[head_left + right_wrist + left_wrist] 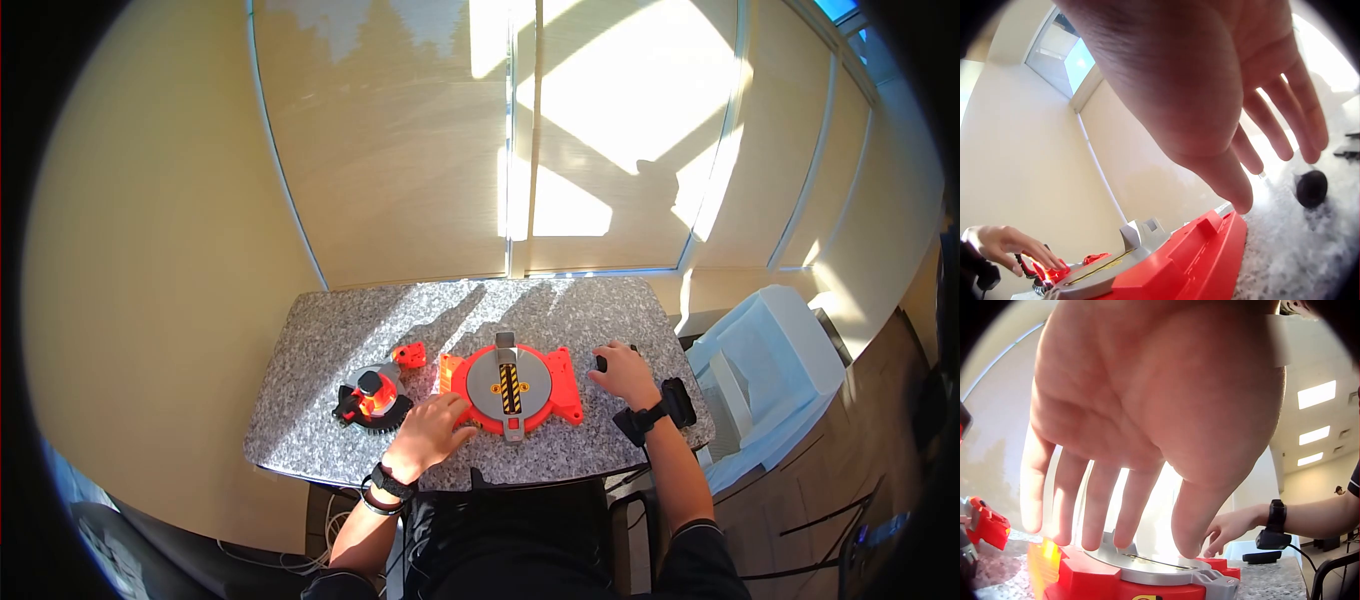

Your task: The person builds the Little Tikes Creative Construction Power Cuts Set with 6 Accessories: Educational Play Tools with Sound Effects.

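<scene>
In the middle of the table lies a red plastic toy base with a round grey disc and a yellow-and-black striped strip across it. My left hand is at the base's near left edge. Its fingers extend downward over the red rim in the left wrist view, holding nothing. To the right of the base, my right hand hovers with relaxed fingers. A small black round piece lies on the table close below those fingertips.
Left of the base sits a black, grey and red toy assembly, with a small red part beyond it. A black case lies at the right of the granite-patterned table. A light blue chair stands beyond the right edge.
</scene>
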### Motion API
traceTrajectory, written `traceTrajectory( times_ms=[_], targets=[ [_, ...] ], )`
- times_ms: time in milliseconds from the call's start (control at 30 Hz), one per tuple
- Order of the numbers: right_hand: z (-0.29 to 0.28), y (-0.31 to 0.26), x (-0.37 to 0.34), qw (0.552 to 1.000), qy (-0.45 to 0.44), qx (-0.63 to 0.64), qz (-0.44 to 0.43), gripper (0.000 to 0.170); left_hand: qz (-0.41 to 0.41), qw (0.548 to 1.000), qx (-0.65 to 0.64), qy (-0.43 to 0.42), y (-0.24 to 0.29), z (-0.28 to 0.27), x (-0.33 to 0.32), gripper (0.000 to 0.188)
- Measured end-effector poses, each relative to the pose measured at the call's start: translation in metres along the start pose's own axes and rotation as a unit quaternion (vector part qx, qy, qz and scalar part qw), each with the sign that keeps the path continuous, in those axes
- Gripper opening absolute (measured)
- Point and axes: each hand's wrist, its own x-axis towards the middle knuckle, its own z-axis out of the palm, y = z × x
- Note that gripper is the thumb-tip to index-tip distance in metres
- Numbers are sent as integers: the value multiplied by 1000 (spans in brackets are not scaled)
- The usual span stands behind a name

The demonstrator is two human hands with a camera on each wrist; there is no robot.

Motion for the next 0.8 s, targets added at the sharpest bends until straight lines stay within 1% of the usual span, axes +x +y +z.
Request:
traceTrajectory(
  times_ms=[33, 100, 233, 400, 467, 600, 733, 800],
  targets=[
    [3, 1, 1, 1000, 6, -1, 4, 44, 0, 1000, 0, -1, 1, 0, 1, 48],
    [10, 3, 4, 1000, 11, -2, 9, 43, 2, 1000, 15, 27, 1, 1, 4, 49],
    [13, 2, 4, 1000, 14, -2, 9, 41, 8, 999, 27, 41, -2, 5, 7, 52],
    [16, 0, 9, 999, 13, -6, 35, 40, -11, 999, 28, 21, -3, 5, 12, 55],
    [21, 2, 11, 997, 55, -15, 43, 41, -6, 999, 28, 22, -6, 8, 13, 55],
    [25, 7, 13, 998, 53, -27, 37, 42, 9, 999, 24, 21, -12, 13, 18, 57],
    [29, 11, 14, 998, 35, -26, 39, 40, 7, 1000, 24, 12, -13, 17, 20, 61],
    [28, 11, 14, 998, 25, -25, 47, 38, -2, 1000, 28, -13, -13, 19, 22, 64]
  ],
)
